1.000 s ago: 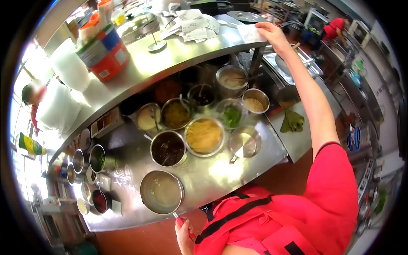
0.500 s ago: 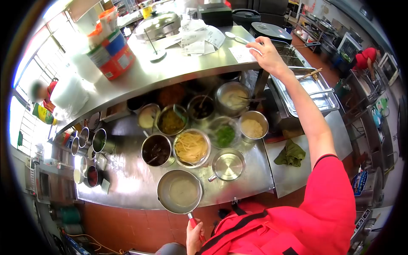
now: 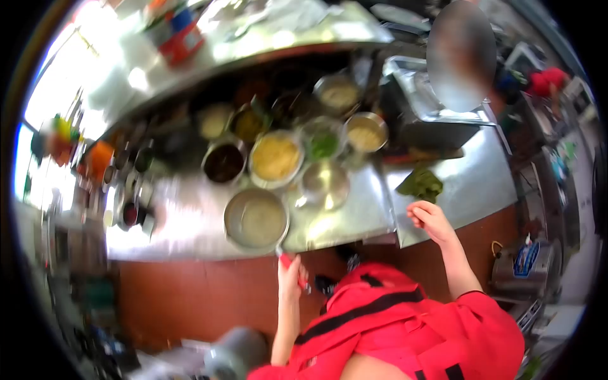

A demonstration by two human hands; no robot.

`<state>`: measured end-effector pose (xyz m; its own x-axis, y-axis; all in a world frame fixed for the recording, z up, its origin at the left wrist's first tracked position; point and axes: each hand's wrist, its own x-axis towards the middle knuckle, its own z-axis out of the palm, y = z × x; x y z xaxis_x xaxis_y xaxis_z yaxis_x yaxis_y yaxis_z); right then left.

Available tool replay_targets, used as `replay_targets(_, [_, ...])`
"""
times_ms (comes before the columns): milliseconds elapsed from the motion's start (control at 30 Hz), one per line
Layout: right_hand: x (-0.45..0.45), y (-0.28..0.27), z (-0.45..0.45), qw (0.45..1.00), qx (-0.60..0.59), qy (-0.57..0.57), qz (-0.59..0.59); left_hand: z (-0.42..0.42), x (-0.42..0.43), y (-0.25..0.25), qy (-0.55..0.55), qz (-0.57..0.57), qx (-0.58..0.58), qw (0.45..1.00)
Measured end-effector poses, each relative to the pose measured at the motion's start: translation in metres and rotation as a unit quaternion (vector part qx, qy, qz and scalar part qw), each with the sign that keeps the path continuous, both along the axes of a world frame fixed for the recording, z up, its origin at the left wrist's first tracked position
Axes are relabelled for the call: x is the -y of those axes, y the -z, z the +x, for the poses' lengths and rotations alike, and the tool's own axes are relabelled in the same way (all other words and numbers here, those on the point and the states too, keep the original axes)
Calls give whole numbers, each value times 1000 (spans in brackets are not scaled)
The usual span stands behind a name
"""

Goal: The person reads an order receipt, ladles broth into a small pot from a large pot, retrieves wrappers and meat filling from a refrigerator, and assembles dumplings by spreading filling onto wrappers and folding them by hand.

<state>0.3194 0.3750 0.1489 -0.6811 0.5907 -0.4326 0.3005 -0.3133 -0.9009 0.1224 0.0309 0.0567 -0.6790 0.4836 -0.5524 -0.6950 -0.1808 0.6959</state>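
Observation:
My left hand point(image 3: 291, 275) grips the red handle of a saucepan point(image 3: 256, 218), which rests at the front of the steel counter with pale liquid inside. My right hand point(image 3: 429, 220) is off to the right, fingers curled, just below a crumpled green cloth point(image 3: 420, 184); nothing shows in it. Behind the saucepan are a bowl of yellow strips point(image 3: 276, 159), a pot of dark food point(image 3: 224, 163) and a shiny metal pan point(image 3: 325, 183). Chopped greens point(image 3: 324, 144) fill a clear bowl, and a metal pot point(image 3: 366, 132) holds pale food.
A raised steel shelf point(image 3: 266, 45) runs across the back, bearing a red can point(image 3: 180, 47) and blurred papers. A metal tray point(image 3: 411, 95) stands at the right. Several small pots line the counter's left end. Another person in red point(image 3: 548, 82) works far right.
My right hand has come down from the shelf, where it was near a white spoon and paper slip, to beside the green cloth. The view has shifted and blurred; my left hand keeps the saucepan.

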Motion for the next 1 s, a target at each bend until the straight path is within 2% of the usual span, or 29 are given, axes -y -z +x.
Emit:
replay_targets(100, [-1,23,34,998,30,-24,-41,10,-4,1,-25,-17,-1,1000])
replay_targets(133, [-8,26,38,998,29,-36,-41,13,-7,3,-36,-35,-28,998])
replay_targets(200, [-31,38,31,997,17,-60,-34,18,-13,15,-71,-20,-11,997])
replay_targets(333, [-77,63,-17,974,31,-225,-13,36,-31,4,-186,-58,36,980])
replay_targets(433, [-75,46,-57,921,26,-383,70,63,-39,2,-263,-26,15,964])
replay_targets(467, [-72,38,-64,897,29,-432,83,67,-42,6,-257,-59,9,965])
replay_targets(500, [-82,53,-71,875,23,-476,87,67,-49,-4,-249,-58,5,967])
replay_targets(533, [-84,60,-76,859,39,-507,58,67,-53,23,-256,21,-29,966])
replay_targets(567, [-91,71,-76,860,38,-507,45,61,-64,36,-266,9,-47,963])
replay_targets(600, [-89,69,-76,836,38,-546,40,61,-74,24,-275,-32,-36,960])
replay_targets(700, [-81,74,-83,811,66,-580,-13,53,-87,35,-272,-23,-64,960])
replay_targets(733, [-81,76,-84,798,64,-598,-19,52,-96,42,-294,-44,-76,952])
replay_targets(767, [-81,77,-85,785,65,-615,-25,48,-105,51,-288,-123,-84,946])
replay_targets(800, [-75,73,-87,767,68,-637,-34,63,-105,34,-294,-175,-90,935])
replay_targets(900, [-52,61,-79,738,82,-669,22,111,-102,19,-325,-248,-141,902])
replay_targets(1000, [-26,54,-62,680,70,-730,1,183,-93,28,-389,-244,-128,879])
